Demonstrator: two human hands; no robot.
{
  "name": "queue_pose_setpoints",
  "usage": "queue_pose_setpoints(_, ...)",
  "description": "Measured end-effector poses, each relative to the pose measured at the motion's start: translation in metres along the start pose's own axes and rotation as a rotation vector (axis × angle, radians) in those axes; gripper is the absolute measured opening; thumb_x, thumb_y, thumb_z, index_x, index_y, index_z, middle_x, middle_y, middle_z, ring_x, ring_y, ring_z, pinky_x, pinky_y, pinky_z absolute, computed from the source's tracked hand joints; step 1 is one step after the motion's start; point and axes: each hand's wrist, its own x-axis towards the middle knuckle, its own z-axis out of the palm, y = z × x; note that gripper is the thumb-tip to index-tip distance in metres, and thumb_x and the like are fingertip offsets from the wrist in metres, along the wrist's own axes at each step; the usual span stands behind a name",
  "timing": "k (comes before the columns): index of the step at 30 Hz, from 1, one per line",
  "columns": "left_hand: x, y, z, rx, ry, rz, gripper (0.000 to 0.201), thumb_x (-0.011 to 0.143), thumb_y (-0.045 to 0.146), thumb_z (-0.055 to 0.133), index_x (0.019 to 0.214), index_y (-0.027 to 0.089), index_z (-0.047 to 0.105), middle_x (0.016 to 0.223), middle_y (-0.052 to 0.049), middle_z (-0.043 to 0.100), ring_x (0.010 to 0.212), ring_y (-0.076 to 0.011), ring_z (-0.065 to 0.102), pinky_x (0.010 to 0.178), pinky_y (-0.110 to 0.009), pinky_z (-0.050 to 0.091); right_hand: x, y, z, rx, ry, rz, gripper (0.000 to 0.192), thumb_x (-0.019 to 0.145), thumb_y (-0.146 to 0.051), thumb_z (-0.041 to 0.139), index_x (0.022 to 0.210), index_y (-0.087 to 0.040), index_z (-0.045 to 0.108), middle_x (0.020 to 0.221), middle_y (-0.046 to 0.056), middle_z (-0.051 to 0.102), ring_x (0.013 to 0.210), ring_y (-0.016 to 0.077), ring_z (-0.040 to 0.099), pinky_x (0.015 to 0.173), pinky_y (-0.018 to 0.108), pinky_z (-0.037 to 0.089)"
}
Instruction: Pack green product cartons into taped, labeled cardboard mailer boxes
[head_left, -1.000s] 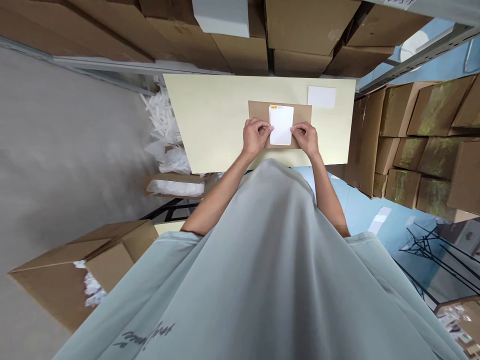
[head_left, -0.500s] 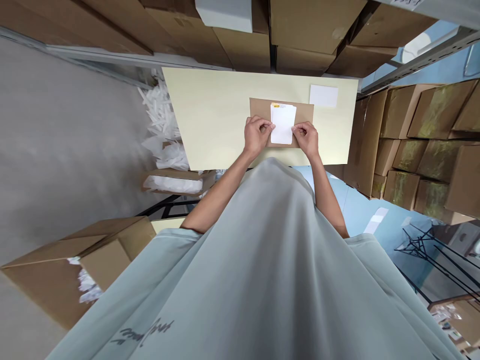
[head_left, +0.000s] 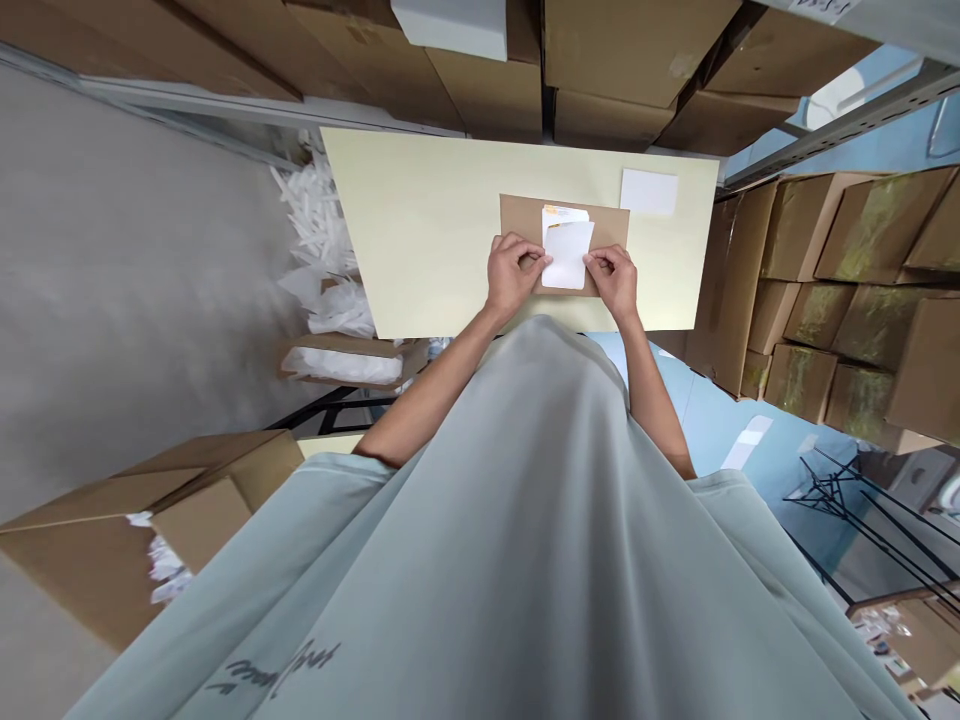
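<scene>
A white paper sheet [head_left: 568, 258] with a slightly curled top edge lies over another white sheet [head_left: 556, 214] that has an orange mark at its top. Beneath both is a flat brown cardboard piece [head_left: 520, 212] on the pale yellow tabletop [head_left: 427, 230]. My left hand [head_left: 516, 270] pinches the left edge of the upper sheet between thumb and fingers. On the opposite edge, my right hand [head_left: 613, 276] pinches the same sheet. Whether the two sheets are joined lower down cannot be seen.
A white card [head_left: 649, 191] lies at the tabletop's back right. Cardboard boxes [head_left: 637, 60] fill the shelf behind, and more stacked boxes [head_left: 862, 235] stand on the right. White packing scraps [head_left: 324, 215] are heaped left of the table. An opened carton [head_left: 82, 560] stands at lower left.
The top of the upper white sheet has come down and curled toward me, exposing the sheet with the orange mark behind it. Both hands keep nearly the same place.
</scene>
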Motion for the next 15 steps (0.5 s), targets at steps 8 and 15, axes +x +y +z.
queue_pose_setpoints(8, -0.001, 0.003, 0.0, 0.084, -0.054, 0.024, 0.047, 0.079, 0.053, 0.105, 0.099, 0.028, 0.072, 0.11, -0.008, 0.075, 0.118, -0.0348, 0.061, 0.112, -0.052, 0.053, -0.001, -0.003, -0.003, -0.106, -0.063, -0.045, 0.02, 0.095, -0.038, 0.091, 0.105, -0.026, 0.077, 0.099, 0.002, 0.069, 0.102, 0.025, 0.061, 0.104, 0.044, 0.055)
queue_pose_setpoints(15, 0.0, 0.003, 0.009, 0.096, -0.015, 0.015, 0.046, 0.084, 0.059, 0.1, 0.098, 0.029, 0.068, 0.105, -0.007, 0.073, 0.113, -0.0334, 0.061, 0.11, -0.052, 0.052, 0.0, 0.001, 0.007, -0.132, -0.014, -0.03, 0.023, 0.097, -0.042, 0.089, 0.101, -0.027, 0.072, 0.095, 0.002, 0.066, 0.102, 0.027, 0.06, 0.104, 0.046, 0.053)
